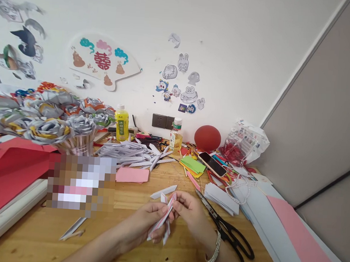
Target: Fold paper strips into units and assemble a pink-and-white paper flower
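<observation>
Both my hands meet over the wooden table (128, 201) near its front edge. My left hand (144, 222) is closed round a bundle of folded paper strips (164, 220), white with pink edges. My right hand (191, 214), with a bead bracelet on the wrist, pinches the top of the same bundle. A single folded white strip (163, 192) lies just beyond my fingers. Black-handled scissors (228, 230) lie right of my right wrist.
A pile of folded white strips (134, 154) lies mid-table, a pink sheet (132, 174) before it. Paper roses (50, 118) and red paper (7, 171) fill the left. Two bottles (122, 123), a red ball (207, 138), a phone (212, 164), green paper (193, 164), white sheets (221, 198) and a bag (246, 144) stand behind.
</observation>
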The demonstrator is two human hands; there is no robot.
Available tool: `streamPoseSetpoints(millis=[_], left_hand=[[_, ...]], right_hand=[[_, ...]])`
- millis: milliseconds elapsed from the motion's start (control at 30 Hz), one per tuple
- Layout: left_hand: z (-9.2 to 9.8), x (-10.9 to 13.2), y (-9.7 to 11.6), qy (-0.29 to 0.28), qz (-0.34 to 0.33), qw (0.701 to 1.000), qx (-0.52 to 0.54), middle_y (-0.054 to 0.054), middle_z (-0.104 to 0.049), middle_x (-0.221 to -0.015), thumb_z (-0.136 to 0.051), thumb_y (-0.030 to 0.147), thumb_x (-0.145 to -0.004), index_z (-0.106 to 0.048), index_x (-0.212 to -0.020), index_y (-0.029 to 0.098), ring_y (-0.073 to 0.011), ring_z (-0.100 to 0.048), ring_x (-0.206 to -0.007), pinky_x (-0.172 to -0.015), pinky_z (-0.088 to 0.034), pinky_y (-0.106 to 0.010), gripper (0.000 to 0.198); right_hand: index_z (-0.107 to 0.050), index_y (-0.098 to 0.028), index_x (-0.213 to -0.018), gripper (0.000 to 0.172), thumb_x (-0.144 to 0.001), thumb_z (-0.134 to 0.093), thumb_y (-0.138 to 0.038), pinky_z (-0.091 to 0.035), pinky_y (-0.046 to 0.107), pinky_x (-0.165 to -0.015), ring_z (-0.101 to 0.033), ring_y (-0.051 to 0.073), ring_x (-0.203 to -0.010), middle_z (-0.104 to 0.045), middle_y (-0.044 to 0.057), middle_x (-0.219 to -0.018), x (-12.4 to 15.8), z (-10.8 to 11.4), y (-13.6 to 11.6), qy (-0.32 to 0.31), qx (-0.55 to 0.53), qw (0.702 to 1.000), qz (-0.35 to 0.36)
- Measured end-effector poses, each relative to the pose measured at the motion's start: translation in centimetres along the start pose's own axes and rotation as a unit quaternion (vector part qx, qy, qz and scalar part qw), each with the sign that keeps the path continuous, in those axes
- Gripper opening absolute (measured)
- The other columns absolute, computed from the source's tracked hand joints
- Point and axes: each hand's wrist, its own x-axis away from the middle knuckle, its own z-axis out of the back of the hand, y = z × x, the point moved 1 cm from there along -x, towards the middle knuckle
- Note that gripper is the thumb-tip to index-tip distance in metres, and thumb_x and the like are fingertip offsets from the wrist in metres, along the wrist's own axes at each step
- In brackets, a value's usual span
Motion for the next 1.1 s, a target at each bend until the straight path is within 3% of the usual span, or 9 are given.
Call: streamPoseSetpoints(millis=[67, 133, 233, 367, 533, 667, 833, 1100], left_hand=[[0.1, -0.2, -0.2, 0.006, -0.014, 1.000, 0.014, 0.008, -0.042, -0.036, -0.063, 0.048, -0.074, -0.058, -0.070, 0.014, -0.0038, -0.028, -0.033, -0.039, -0.028, -0.017, 0.034], [0.2, -0.5, -0.4, 0.028, -0.042, 0.998, 0.028, 0.005, -0.047, -0.037, -0.063, 0.048, -0.074, -0.057, -0.066, 0.014, -0.0050, -0.037, -0.035, -0.042, -0.033, -0.017, 0.036], [0.5, -0.8, -1.1, 0.088, -0.054, 0.993, 0.058, 0.002, -0.054, -0.044, -0.069, 0.047, -0.069, -0.058, -0.067, 0.013, -0.0078, -0.050, -0.041, -0.046, -0.039, -0.018, 0.035], [0.5, -0.8, -1.7, 0.122, -0.036, 0.990, 0.068, 0.004, -0.052, -0.041, -0.070, 0.046, -0.067, -0.059, -0.070, 0.013, -0.0074, -0.048, -0.035, -0.039, -0.035, -0.017, 0.035], [0.4, -0.7, -1.4, 0.146, -0.036, 0.983, 0.106, -0.005, -0.066, -0.058, -0.070, 0.037, -0.070, -0.057, -0.074, 0.012, -0.0103, -0.060, -0.051, -0.051, -0.046, -0.018, 0.029], [0.1, -0.7, -1.0, 0.123, -0.021, 0.986, 0.112, -0.009, -0.067, -0.064, -0.068, 0.035, -0.073, -0.058, -0.075, 0.010, -0.0120, -0.063, -0.056, -0.056, -0.050, -0.020, 0.027], [-0.1, -0.6, -1.2, 0.126, -0.012, 0.986, 0.105, -0.008, -0.068, -0.062, -0.069, 0.037, -0.072, -0.059, -0.075, 0.010, -0.0108, -0.063, -0.054, -0.056, -0.050, -0.018, 0.029], [-0.2, -0.8, -1.5, 0.134, -0.013, 0.985, 0.106, -0.008, -0.069, -0.063, -0.070, 0.041, -0.069, -0.058, -0.074, 0.011, -0.0132, -0.065, -0.055, -0.053, -0.050, -0.019, 0.033]], right_hand=[[-0.058, -0.015, -0.087, 0.024, -0.082, -0.053, -0.038, -0.046, 0.024, -0.059, -0.056, 0.013, -0.061, -0.058, 0.000, -0.070, 0.1, -0.1, 0.3, 0.021, 0.036, 0.999, 0.007], [-0.056, -0.016, -0.103, 0.029, -0.081, -0.055, -0.035, -0.048, 0.030, -0.072, -0.059, 0.017, -0.077, -0.062, 0.006, -0.088, 0.3, -0.2, 0.6, 0.057, 0.110, 0.992, 0.029], [-0.042, -0.020, -0.128, 0.061, -0.073, -0.066, -0.032, -0.037, 0.040, -0.097, -0.047, 0.024, -0.114, -0.049, 0.011, -0.126, 0.9, -0.2, 0.7, 0.071, 0.240, 0.965, 0.077], [-0.024, -0.024, -0.140, 0.089, -0.066, -0.073, -0.038, -0.021, 0.047, -0.108, -0.020, 0.029, -0.134, -0.030, 0.010, -0.143, 1.3, 0.1, 0.2, 0.009, 0.336, 0.938, 0.085], [-0.015, -0.018, -0.143, 0.116, -0.051, -0.077, -0.054, -0.016, 0.053, -0.108, -0.013, 0.033, -0.135, -0.021, 0.013, -0.147, 1.2, -0.1, -0.2, -0.087, 0.431, 0.896, 0.070], [-0.015, -0.016, -0.142, 0.117, -0.050, -0.081, -0.043, -0.018, 0.048, -0.109, -0.015, 0.031, -0.134, -0.021, 0.010, -0.147, 1.0, -0.9, 0.3, -0.068, 0.485, 0.870, 0.054], [-0.009, -0.017, -0.143, 0.117, -0.053, -0.081, -0.033, -0.022, 0.043, -0.109, -0.016, 0.027, -0.134, -0.020, 0.008, -0.148, 1.1, -1.2, 0.9, -0.054, 0.456, 0.887, 0.053], [-0.012, -0.019, -0.143, 0.113, -0.053, -0.080, -0.027, -0.023, 0.042, -0.109, -0.018, 0.025, -0.134, -0.023, 0.007, -0.147, 1.2, -1.7, 1.1, -0.037, 0.417, 0.906, 0.063]])
